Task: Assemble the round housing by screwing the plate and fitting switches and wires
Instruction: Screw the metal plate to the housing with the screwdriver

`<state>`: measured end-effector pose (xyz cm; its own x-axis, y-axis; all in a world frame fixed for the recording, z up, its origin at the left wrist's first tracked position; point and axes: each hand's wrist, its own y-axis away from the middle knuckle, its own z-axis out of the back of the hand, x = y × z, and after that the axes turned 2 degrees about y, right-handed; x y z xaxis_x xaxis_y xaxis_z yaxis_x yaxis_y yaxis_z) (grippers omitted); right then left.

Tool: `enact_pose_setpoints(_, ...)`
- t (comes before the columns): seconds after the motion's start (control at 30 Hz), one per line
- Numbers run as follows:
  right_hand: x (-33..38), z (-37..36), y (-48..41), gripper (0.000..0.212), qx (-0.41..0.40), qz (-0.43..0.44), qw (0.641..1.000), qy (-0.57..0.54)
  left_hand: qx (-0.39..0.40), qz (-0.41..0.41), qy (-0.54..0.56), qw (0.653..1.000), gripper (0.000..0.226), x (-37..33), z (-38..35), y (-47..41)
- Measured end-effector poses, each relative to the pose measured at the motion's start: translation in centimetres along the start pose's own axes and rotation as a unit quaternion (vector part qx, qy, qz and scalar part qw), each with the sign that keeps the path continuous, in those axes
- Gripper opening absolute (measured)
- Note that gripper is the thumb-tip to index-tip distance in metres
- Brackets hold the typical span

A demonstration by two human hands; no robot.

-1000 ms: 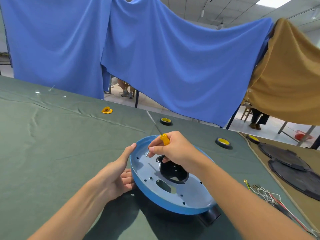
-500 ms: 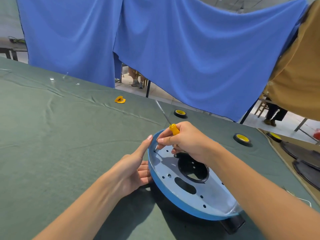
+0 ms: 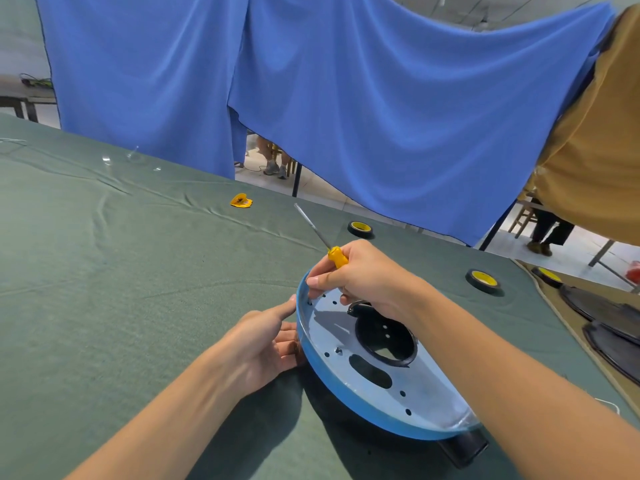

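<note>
- The round housing point(image 3: 348, 395), blue-rimmed, is seen tilted on the green-clothed surface point(image 3: 121, 289), in the lower middle of the view, its near right edge propped on a black cylinder point(image 3: 464, 448).
- A pale blue plate point(image 3: 427, 388) is set inside the rim; it is pierced by small holes, an oval slot and a large round opening ringed in black.
- The right hand point(image 3: 367, 280) is held over the plate's far edge. Its fingers are curled round the yellow handle of a screwdriver point(image 3: 337, 257), whose shaft points up and away from the plate, while the forefinger and thumb reach down towards a hole just inside the rim. Whether anything is pinched there cannot be told.
- The left hand point(image 3: 266, 344) is laid against the housing's outer left wall, its fingers point(image 3: 277, 308) fairly straight and closed round nothing, the forefinger touching the rim.
- Three black tape rolls with yellow cores point(image 3: 361, 229) point(image 3: 483, 280) point(image 3: 547, 276) are spread beyond the housing, well apart from it.
- A small yellow object point(image 3: 241, 200) is seen further left.
- Dark round discs point(image 3: 606, 306) are stacked at the right edge.
- Blue cloth point(image 3: 381, 98) and mustard cloth point(image 3: 595, 150) are hung behind.
</note>
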<state>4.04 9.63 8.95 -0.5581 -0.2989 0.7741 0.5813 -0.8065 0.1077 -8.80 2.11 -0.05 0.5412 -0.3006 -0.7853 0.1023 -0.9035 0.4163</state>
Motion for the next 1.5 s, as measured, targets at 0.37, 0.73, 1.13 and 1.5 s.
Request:
enact_pose_setpoints(0.37, 0.8, 0.4, -0.5, 0.006, 0.003, 0.051, 0.978, 0.200, 0.002, 0.010, 0.002, 1.000, 0.034, -0.1, 0.0, 0.2)
enact_pose_setpoints(0.73, 1.3, 0.6, -0.9, 0.006, 0.017, 0.125, 0.916, 0.380, -0.010, 0.015, 0.012, 1.000, 0.039, -0.4, -0.4, 0.8)
enact_pose_setpoints(1.13, 0.7, -0.6, -0.6, 0.010, -0.004, 0.136, 0.896, 0.422, -0.004, 0.016, 0.030, 0.999, 0.035, -0.4, -0.8, 1.2)
enact_pose_setpoints(1.5, -0.4, -1.0, -0.1, 0.028, -0.045, 0.120, 0.904, 0.407, -0.007, 0.011, 0.026, 1.000, 0.026, -0.4, -0.5, 0.8)
